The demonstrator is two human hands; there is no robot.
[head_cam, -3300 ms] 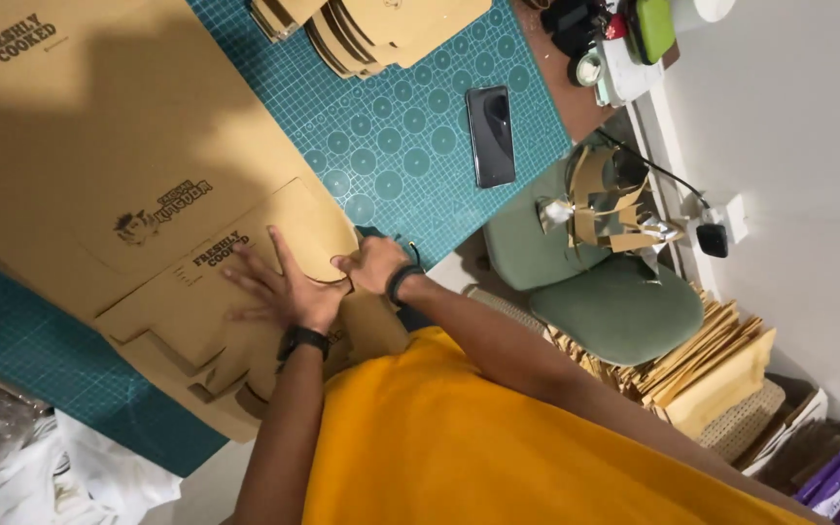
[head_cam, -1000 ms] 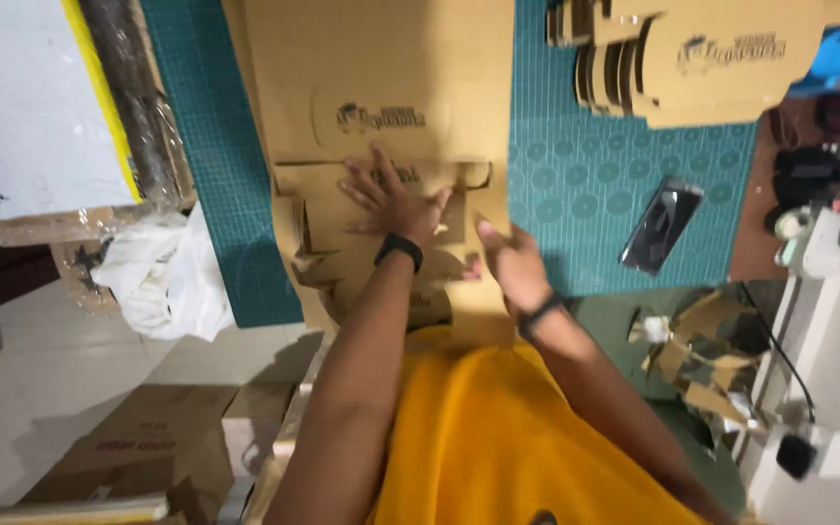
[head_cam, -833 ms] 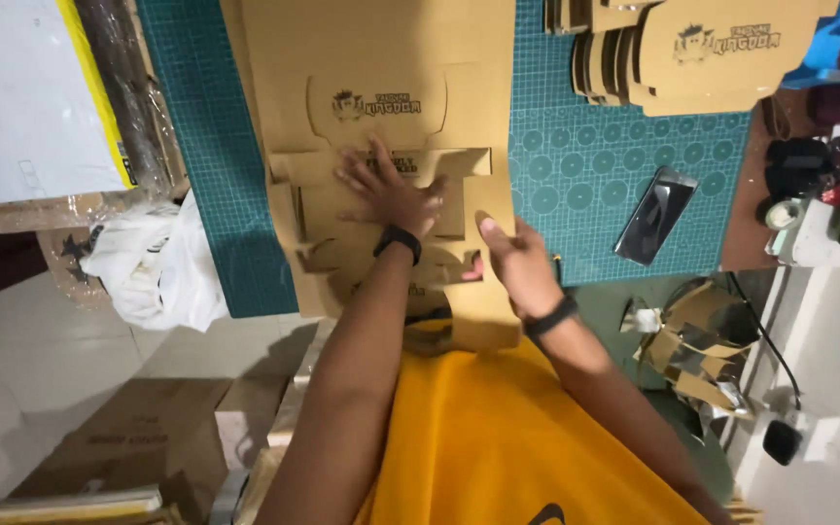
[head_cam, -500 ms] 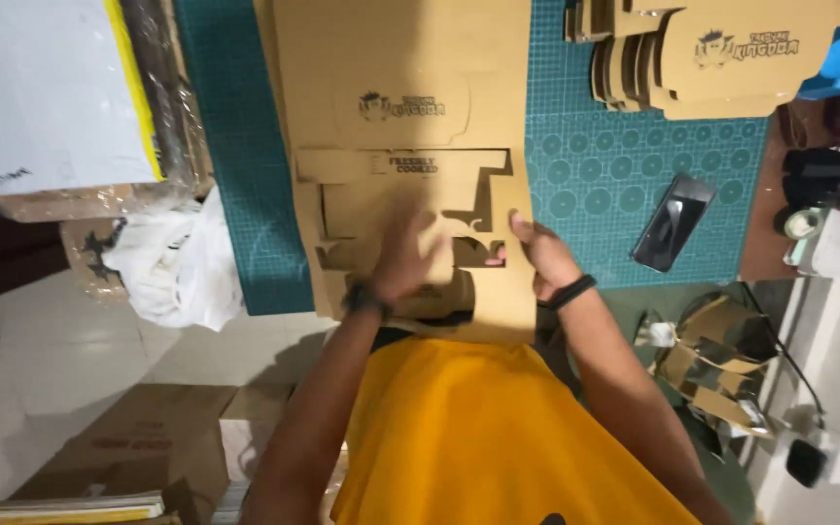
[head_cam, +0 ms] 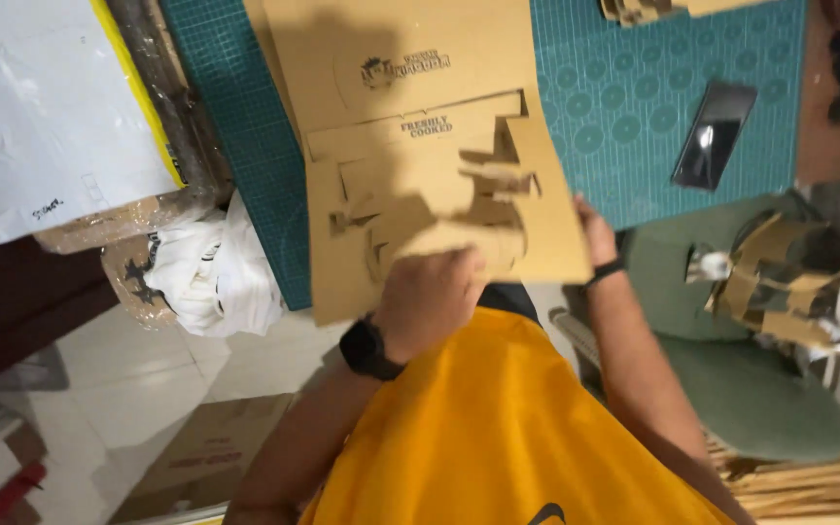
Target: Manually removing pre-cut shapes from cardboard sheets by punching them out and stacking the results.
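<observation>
A flat die-cut brown cardboard box blank [head_cam: 420, 185] lies over a teal cutting mat [head_cam: 634, 107], its near edge lifted toward me. My left hand [head_cam: 430, 297], with a black watch on the wrist, grips the blank's near edge at the middle. My right hand [head_cam: 595, 233], wearing a black wristband, holds the blank's right near corner from underneath; most of its fingers are hidden behind the cardboard. More uncut printed cardboard [head_cam: 381, 49] lies beneath, further up the mat.
A dark phone [head_cam: 714, 133] lies on the mat at right. Stacked cardboard blanks [head_cam: 653, 8] sit at the top edge. A green chair [head_cam: 760, 389] holds cardboard scraps. At left are a white sheet [head_cam: 41, 107], a white bag [head_cam: 211, 272] and a floor box [head_cam: 216, 452].
Both hands have slid from flat on top of the blank to its near edge, and the edge has come up off the mat toward me.
</observation>
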